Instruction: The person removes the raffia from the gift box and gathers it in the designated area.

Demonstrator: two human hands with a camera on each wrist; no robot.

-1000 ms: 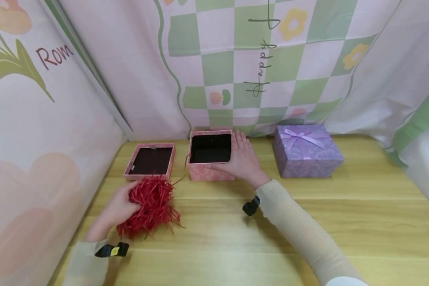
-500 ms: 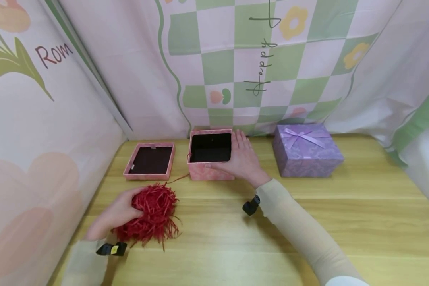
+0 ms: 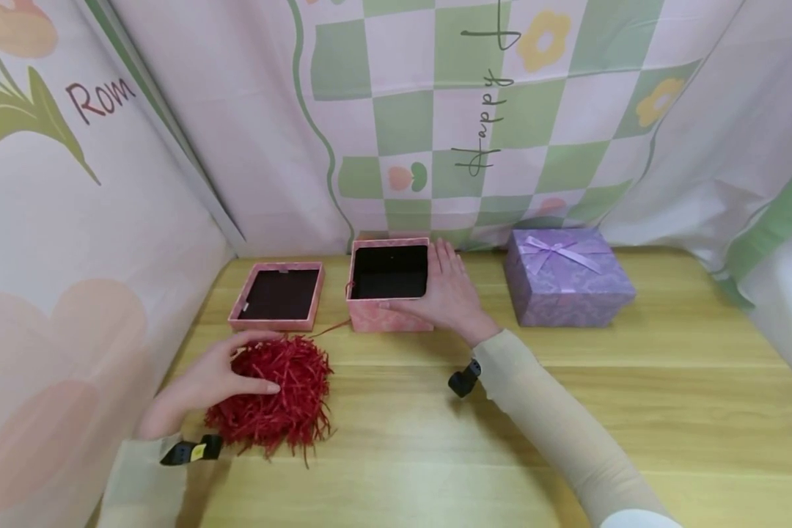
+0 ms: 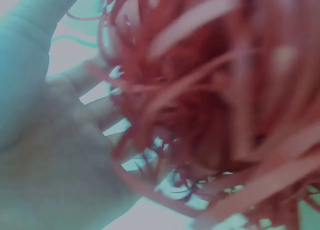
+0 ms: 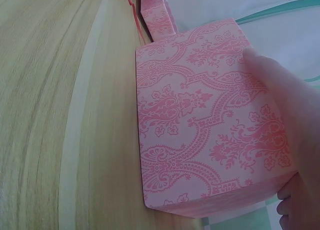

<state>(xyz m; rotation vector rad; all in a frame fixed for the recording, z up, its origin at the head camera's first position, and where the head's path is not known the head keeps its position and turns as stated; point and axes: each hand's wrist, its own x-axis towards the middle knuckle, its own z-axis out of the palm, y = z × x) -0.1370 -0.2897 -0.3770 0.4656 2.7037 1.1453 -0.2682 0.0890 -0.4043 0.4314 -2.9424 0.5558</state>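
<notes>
A loose heap of red shredded paper (image 3: 295, 396) lies on the table at the left. My left hand (image 3: 206, 376) is at its left side, thumb and fingers spread apart; in the left wrist view the palm stands off from the shreds (image 4: 200, 84). Right of the heap and farther back is a pink patterned gift box (image 3: 389, 317), uncovered, with a dark interior. My right hand (image 3: 457, 299) holds its right front corner, thumb across the front wall (image 5: 200, 115) and fingers along the right side. A pink lid (image 3: 270, 325) lies dark inside up, left of the box.
A purple gift box (image 3: 567, 308) with a ribbon bow stands at the back right of the wooden table (image 3: 396, 440). A printed curtain (image 3: 402, 125) hangs behind the boxes. Thin red strands (image 3: 332, 328) trail near the pink box's left side.
The red shredded paper has come down toward me, away from the lid. My left hand has spread its fingers and drawn back slightly left. My right hand stays on the box.
</notes>
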